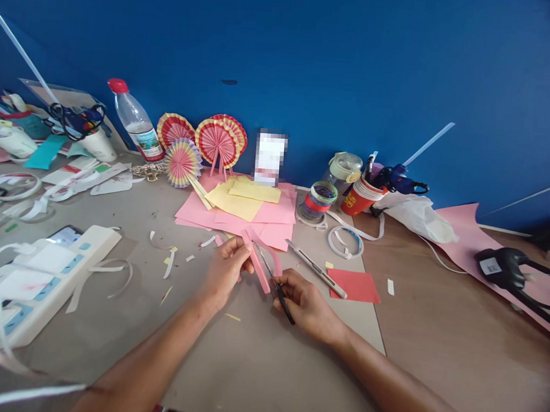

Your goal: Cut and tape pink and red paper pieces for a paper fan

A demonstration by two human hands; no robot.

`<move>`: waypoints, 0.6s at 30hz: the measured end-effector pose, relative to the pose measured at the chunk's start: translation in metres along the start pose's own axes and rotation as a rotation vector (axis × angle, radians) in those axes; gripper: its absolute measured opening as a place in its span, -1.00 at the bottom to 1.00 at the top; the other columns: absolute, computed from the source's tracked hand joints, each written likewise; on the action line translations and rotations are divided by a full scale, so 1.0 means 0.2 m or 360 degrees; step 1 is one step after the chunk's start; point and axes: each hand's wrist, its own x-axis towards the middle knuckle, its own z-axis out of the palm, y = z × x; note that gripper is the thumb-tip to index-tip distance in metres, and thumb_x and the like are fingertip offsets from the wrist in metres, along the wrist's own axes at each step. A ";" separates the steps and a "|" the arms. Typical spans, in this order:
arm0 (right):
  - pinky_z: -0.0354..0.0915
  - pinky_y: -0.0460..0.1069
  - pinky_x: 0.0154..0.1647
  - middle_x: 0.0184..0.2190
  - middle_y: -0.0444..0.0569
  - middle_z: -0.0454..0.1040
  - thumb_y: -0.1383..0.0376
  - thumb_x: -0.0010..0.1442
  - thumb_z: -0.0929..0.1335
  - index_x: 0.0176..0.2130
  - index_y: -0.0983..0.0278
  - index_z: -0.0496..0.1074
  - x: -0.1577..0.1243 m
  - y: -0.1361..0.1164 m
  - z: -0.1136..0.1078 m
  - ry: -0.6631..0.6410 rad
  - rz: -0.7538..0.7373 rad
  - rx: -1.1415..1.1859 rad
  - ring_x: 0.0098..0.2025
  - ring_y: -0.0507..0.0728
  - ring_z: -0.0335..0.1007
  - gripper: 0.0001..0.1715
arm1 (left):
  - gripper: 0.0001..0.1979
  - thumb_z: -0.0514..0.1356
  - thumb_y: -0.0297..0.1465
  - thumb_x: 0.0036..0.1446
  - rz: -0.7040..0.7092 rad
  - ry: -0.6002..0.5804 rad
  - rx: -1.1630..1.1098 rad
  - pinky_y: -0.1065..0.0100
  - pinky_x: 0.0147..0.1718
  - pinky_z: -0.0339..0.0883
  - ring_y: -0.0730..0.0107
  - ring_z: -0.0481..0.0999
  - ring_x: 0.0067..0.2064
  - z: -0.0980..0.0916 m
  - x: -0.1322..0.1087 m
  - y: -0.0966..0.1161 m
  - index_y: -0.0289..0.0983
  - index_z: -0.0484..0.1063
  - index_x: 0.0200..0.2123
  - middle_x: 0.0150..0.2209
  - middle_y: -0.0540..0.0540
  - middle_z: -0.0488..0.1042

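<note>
My left hand (227, 266) pinches a folded pink paper strip (260, 272) above the middle of the table. Fingers of my right hand (305, 302) wrap round the dark handles of a pair of scissors (284, 305). The scissor blades lie along the strip, and a narrow curled pink offcut (278, 265) hangs beside them. Whether the blades are touching the strip I cannot tell. Behind my hands lie pink sheets (193, 208) with yellow paper (238, 202) on top. A white utility knife (315, 268) rests to the right, partly over a red paper piece (358, 287).
Several pleated paper fans (218, 143) lean at the back beside a red-capped bottle (140, 126). A white power strip (60, 280) lies at left. Tape rolls (346, 241), a lidded jar (345, 167), a red paper cup (360, 195) and a glue gun (400, 178) stand at right.
</note>
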 end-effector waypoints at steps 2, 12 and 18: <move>0.13 -0.09 -0.46 -0.41 -0.18 0.20 0.46 -0.01 0.31 -0.25 0.25 0.32 0.00 0.00 0.00 0.0003 -0.0027 -0.0085 -0.44 -0.03 0.16 -0.74 | -0.78 0.16 -0.27 0.02 0.0005 -0.0005 0.0029 0.51 -0.64 0.02 0.56 0.26 -0.61 -0.01 0.00 -0.01 -0.25 0.25 -0.55 -0.67 0.09 0.33; 0.25 -0.05 -0.33 -0.28 -0.10 0.26 0.41 0.04 0.30 -0.24 0.26 0.37 0.00 0.00 -0.01 0.0107 -0.0065 -0.0308 -0.34 0.03 0.27 -0.79 | -0.80 0.16 -0.28 0.03 0.0001 -0.0191 0.0126 0.49 -0.53 0.14 0.54 0.30 -0.59 0.04 -0.03 -0.04 -0.25 0.27 -0.54 -0.67 0.10 0.34; 0.23 -0.08 -0.42 -0.31 -0.11 0.27 0.43 0.07 0.28 -0.23 0.26 0.36 0.00 -0.03 0.00 0.0113 -0.0050 -0.0187 -0.40 0.00 0.26 -0.79 | -0.79 0.15 -0.28 0.03 -0.0013 -0.0225 0.0162 0.47 -0.54 0.15 0.52 0.30 -0.60 0.06 -0.04 -0.04 -0.24 0.25 -0.54 -0.69 0.10 0.34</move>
